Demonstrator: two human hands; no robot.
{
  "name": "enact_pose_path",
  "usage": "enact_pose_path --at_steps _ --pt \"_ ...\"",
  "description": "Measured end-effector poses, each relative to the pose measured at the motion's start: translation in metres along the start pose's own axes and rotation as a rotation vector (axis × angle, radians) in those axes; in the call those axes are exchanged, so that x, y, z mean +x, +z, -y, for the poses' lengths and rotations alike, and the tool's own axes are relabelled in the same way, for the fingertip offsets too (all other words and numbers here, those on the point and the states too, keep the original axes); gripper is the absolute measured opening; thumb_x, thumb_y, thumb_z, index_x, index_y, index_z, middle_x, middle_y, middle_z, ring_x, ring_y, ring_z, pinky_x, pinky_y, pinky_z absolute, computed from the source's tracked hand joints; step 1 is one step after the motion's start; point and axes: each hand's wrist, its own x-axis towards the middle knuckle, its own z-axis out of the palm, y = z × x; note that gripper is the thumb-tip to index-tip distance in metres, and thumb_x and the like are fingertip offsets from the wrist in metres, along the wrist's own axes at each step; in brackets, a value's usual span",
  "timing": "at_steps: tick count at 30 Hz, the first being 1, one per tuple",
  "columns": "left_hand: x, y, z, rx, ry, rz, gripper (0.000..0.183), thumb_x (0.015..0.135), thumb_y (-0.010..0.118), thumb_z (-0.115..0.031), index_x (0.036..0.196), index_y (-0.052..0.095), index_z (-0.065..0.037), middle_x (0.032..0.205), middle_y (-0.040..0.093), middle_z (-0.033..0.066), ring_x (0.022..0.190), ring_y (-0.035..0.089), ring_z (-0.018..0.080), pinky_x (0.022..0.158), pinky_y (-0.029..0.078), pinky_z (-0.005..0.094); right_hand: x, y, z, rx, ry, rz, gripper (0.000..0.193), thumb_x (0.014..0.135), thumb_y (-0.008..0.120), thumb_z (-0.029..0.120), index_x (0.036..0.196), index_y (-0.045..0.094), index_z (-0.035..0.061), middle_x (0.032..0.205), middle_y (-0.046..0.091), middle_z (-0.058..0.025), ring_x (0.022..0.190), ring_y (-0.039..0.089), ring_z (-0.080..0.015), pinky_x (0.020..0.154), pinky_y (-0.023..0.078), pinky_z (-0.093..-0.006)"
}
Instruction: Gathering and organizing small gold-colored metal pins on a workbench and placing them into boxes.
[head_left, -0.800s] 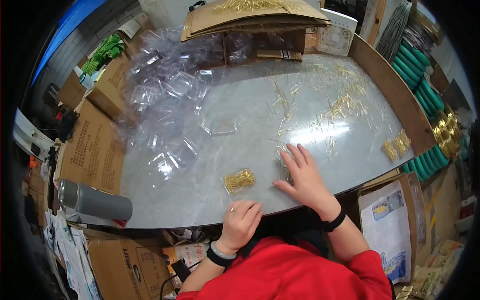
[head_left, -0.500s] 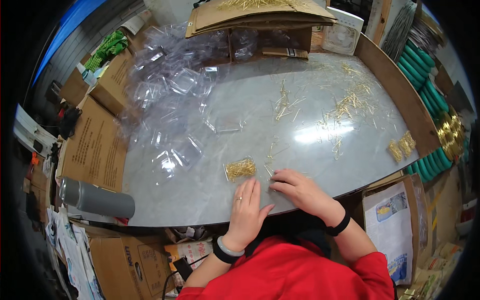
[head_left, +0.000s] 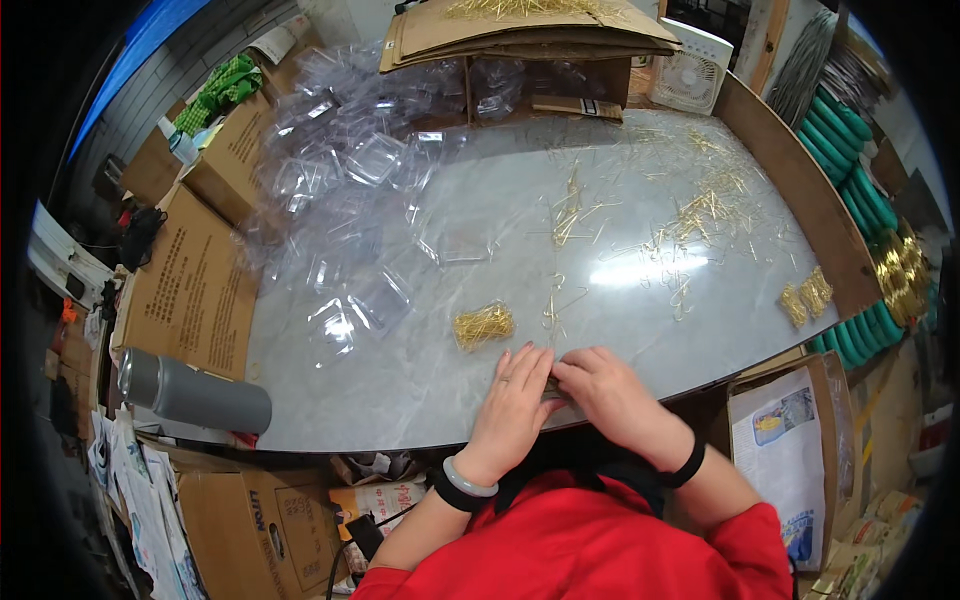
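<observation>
Just beyond the left grip [head_left: 508, 412], a gold bundle [head_left: 484, 326] of wire lies on the table [head_left: 400, 385], near the fingertips. The right grip [head_left: 610, 400] meets the left at the table's near edge, thumbs tucked in and fingertips close together; whatever lies between them is mostly hidden, and whether either is closed on it cannot be told.

Straight out from where the two meet, a few loose hooks [head_left: 552, 312] lie near the fingers, with a second cluster [head_left: 568, 222] farther on. Beyond the right grip and to its right, a bright scatter [head_left: 712, 205] of gold wire spreads across the table, and two small bundles [head_left: 806, 296] sit well apart near the right edge.

Well to the left of the left grip, a grey bottle [head_left: 205, 393] lies on its side. Farther out on that side, clear boxes [head_left: 375, 160] heap up beside a carton [head_left: 190, 290]. At the far side, a white fan [head_left: 690, 72] stands beside stacked cardboard [head_left: 530, 42] topped with gold wire.
</observation>
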Motion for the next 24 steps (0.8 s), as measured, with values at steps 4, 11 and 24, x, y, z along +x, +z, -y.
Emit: enact_pose_path --at_steps 4,11,24 --pt "0.0 0.003 -0.002 0.024 0.02 -0.035 0.059 0.09 0.072 -0.014 0.142 0.049 0.003 0.14 0.054 0.0221 0.135 0.049 0.0422 0.117 0.037 0.0519 0.046 -0.024 -0.028 -0.212 -0.24 -0.008 0.032 0.086 0.059 0.005 0.118 0.062 0.0034 0.113 0.062 -0.0155 0.108 0.061 -0.0364 0.089 0.052 -0.0431" --pt "-0.003 0.002 -0.007 -0.038 -0.061 -0.099 0.062 0.091 0.073 -0.015 0.144 0.047 0.004 0.139 0.052 0.0243 0.134 0.048 0.0449 0.115 0.038 0.0512 0.073 -0.015 -0.049 -0.395 -0.099 0.231 0.025 0.088 0.063 0.012 0.112 0.063 0.0049 0.108 0.063 -0.0168 0.106 0.065 -0.036 0.088 0.053 -0.0434" --pt "-0.004 0.007 -0.001 0.119 0.022 -0.096 0.064 0.091 0.073 -0.014 0.144 0.044 0.007 0.142 0.049 0.0258 0.137 0.044 0.0444 0.117 0.034 0.0539 0.066 -0.013 -0.074 -0.088 -0.095 0.028 0.034 0.087 0.073 0.015 0.118 0.065 0.0024 0.117 0.061 -0.0177 0.11 0.059 -0.0383 0.095 0.051 -0.0441"
